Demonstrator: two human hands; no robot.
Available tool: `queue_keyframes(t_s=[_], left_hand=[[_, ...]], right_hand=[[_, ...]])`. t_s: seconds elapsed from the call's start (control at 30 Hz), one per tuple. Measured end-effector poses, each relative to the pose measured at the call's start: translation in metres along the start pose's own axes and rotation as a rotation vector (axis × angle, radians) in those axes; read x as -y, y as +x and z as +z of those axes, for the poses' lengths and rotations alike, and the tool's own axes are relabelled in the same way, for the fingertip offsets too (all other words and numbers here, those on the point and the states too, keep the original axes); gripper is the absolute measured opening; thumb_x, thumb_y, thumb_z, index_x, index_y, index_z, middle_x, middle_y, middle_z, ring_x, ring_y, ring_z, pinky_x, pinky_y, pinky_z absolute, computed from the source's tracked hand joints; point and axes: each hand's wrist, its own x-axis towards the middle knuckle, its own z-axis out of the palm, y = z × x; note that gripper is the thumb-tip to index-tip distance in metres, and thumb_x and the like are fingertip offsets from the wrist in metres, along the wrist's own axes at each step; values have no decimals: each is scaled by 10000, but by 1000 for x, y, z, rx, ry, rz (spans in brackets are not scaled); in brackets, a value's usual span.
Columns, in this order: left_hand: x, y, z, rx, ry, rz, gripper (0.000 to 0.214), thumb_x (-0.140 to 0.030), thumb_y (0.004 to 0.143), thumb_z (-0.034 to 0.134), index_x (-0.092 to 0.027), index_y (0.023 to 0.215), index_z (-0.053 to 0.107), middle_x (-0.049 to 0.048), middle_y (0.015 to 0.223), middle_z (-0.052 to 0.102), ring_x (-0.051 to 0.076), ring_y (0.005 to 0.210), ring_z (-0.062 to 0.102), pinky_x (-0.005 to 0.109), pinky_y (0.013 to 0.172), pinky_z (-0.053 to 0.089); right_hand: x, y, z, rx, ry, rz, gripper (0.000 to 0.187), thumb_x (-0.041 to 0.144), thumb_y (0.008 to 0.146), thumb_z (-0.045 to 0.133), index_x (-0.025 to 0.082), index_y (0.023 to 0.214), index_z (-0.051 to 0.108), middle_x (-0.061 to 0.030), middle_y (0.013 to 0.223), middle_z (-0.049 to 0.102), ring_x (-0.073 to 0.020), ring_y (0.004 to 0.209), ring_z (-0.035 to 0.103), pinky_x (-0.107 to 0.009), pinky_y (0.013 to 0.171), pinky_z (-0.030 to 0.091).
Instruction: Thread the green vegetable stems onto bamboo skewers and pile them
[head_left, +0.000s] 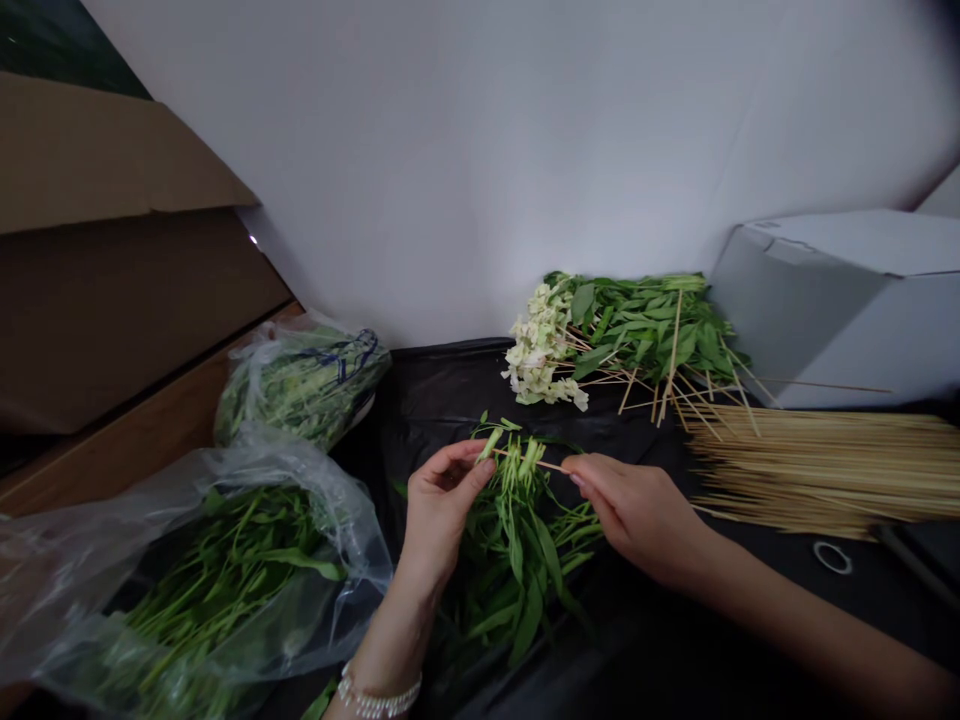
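My left hand [448,500] pinches a short pale-green stem [489,445] between thumb and forefinger. My right hand [634,505] is closed on the near end of a thin wooden skewer [553,466], which runs leftward to the left hand. Several leafy green stems [531,455] sit side by side on the skewer, cut ends up. Their long leaves [521,590] hang down over the black sheet [442,390]. More loose greens lie beneath and between my hands. Where the skewer's tip ends is hidden by the left fingers.
An open clear plastic bag [337,500] of greens lies at left, a tied bag [300,385] behind it. Skewered greens [637,320] with pale leaves [541,345] rest by the wall. Many loose skewers [825,470], a metal ring [832,558] and a white box [840,300] are right; a cardboard box [127,300] is left.
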Motion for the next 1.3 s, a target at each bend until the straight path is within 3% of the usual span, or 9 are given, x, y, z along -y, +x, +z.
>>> queue_keyframes(t_s=[0.17, 0.33, 0.63, 0.8, 0.9, 1.0, 1.13, 1.23, 1.3], left_hand=[[3, 0, -2, -18, -37, -35, 210, -325, 702, 821, -204, 868, 779, 12, 836, 746, 100, 771, 628, 195, 738, 483], [2, 3, -3, -10, -169, -143, 275, -314, 601, 883, -182, 819, 780, -2, 740, 720, 77, 681, 602, 174, 670, 468], [3, -1, 0, 97, -271, -297, 257, -264, 567, 896, -165, 757, 754, 15, 754, 730, 109, 683, 629, 227, 706, 491], [8, -1, 4, 90, -47, -101, 315, -293, 684, 824, -181, 960, 721, 32, 901, 709, 146, 837, 635, 261, 801, 488], [11, -2, 4, -26, 199, 86, 378, -304, 736, 780, -197, 1077, 660, 56, 1042, 675, 187, 982, 614, 303, 869, 474], [13, -9, 8, -84, 433, 275, 224, -274, 797, 721, -201, 991, 633, 50, 1009, 643, 189, 941, 602, 327, 849, 470], [17, -25, 23, 199, 672, 487, 18, -184, 841, 668, -200, 834, 662, 40, 901, 627, 187, 894, 584, 339, 830, 457], [26, -36, 33, 471, 836, 561, 86, -182, 864, 649, -225, 893, 717, 41, 875, 644, 200, 875, 570, 352, 802, 460], [34, -41, 37, 554, 962, 567, 101, -201, 854, 664, -229, 923, 732, 54, 888, 650, 221, 879, 559, 368, 780, 468]], right_hand=[[1, 0, 0, -4, -11, -15, 296, 157, 959, 333, 162, 1061, 611, -54, 873, 694, -168, 765, 661, -288, 648, 462], [-1, -1, 1, -16, -9, -45, 293, 127, 936, 348, 157, 1064, 610, -51, 858, 689, -167, 760, 661, -283, 652, 468], [3, -2, 7, -45, 1, -64, 279, 144, 956, 346, 166, 1037, 612, -69, 894, 711, -161, 766, 665, -270, 664, 486], [1, 3, -4, -52, 91, 18, 244, 181, 964, 363, 188, 1001, 605, -18, 772, 664, -135, 670, 624, -255, 630, 459], [-5, 7, -17, -179, 167, 126, 188, 215, 969, 396, 199, 978, 584, 7, 732, 641, -114, 614, 591, -239, 607, 441], [-10, 10, -29, -331, 210, 225, 161, 258, 973, 422, 205, 1016, 567, 8, 753, 649, -99, 547, 548, -236, 562, 424], [-15, 10, -34, -402, 300, 313, 168, 310, 980, 425, 221, 1053, 548, 8, 774, 655, -88, 477, 494, -241, 506, 404], [-16, 10, -33, -398, 306, 311, 164, 310, 979, 425, 226, 1058, 542, 9, 764, 653, -93, 484, 507, -242, 501, 404], [-15, 10, -32, -384, 289, 299, 159, 304, 979, 424, 230, 1058, 540, 8, 763, 655, -99, 498, 527, -244, 508, 408]])
